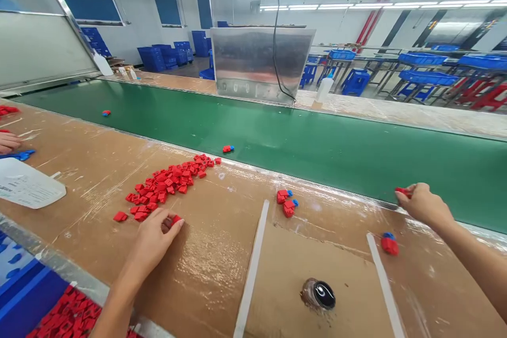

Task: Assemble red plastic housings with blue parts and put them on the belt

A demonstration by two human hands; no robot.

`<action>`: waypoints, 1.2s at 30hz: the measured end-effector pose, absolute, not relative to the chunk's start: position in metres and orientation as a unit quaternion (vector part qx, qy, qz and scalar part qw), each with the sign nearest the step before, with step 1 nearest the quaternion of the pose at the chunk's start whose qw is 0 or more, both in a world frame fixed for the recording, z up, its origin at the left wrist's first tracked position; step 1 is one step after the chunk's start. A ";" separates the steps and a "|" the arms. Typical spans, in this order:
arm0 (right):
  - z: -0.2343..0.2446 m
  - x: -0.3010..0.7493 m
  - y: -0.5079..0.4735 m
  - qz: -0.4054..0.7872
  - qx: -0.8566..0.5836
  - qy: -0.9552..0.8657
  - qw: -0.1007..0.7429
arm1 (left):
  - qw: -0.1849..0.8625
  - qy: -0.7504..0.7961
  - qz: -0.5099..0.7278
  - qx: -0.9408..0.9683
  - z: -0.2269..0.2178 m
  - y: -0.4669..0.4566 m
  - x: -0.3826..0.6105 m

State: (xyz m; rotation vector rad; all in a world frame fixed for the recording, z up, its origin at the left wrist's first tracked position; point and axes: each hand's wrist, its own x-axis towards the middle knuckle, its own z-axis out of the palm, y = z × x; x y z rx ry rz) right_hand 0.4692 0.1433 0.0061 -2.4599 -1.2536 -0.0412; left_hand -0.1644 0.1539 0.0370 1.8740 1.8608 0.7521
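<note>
My left hand (156,237) is closed in a pinch on a small red plastic piece (176,219), just above the brown work surface. Behind it spreads a loose pile of like red pieces (170,182). Over the near edge of the green belt, my right hand (425,203) pinches another red piece (402,190), partly hidden by the fingers. Between the hands, red-and-blue assemblies (288,208) lie close together. A further red-and-blue assembly (390,245) lies below my right hand. A small round pot of black liquid (324,294) stands on the cardboard between two white tape strips.
The green conveyor belt (261,121) crosses ahead, carrying red-and-blue assemblies (227,148). Another person's hand (8,142) shows at the left edge, near a white paper tag (29,185). Blue bins (35,296) with red pieces sit below the table edge. A white bottle (325,88) stands beyond the belt.
</note>
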 end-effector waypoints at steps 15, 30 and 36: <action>0.053 0.350 -0.061 0.316 -0.710 -0.487 0.399 | 0.554 0.511 0.362 0.548 0.016 0.104 -0.060; 0.049 0.271 -0.060 0.229 -0.665 -0.604 0.375 | 0.744 0.322 0.268 0.521 -0.007 0.029 0.013; 0.054 0.246 -0.037 0.177 -0.660 -0.661 0.311 | 0.748 0.331 0.265 0.511 -0.011 0.018 0.009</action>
